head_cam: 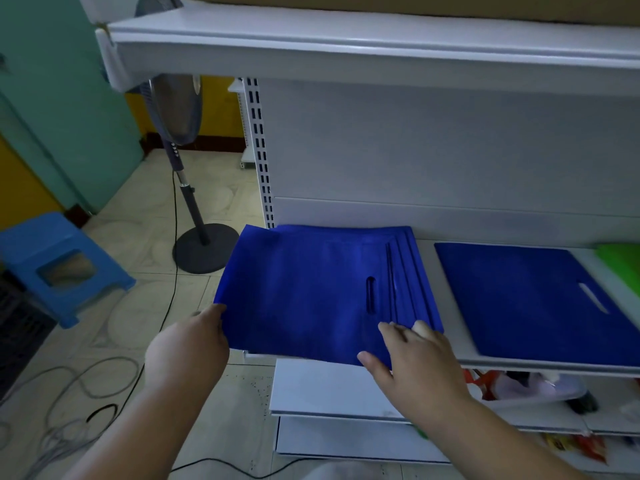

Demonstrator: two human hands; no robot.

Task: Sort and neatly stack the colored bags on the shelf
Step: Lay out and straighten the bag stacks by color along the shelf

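Blue bags (311,289) stacked flat at shelf (450,358) edge — another blue bag (526,299) beside.

Royal-blue bags (311,289) on a white shelf (346,46), a green bag (620,261) beside them, a light-blue stool (59,258), teal wall (52,98).

Head view, downward, near shelf (519,362)
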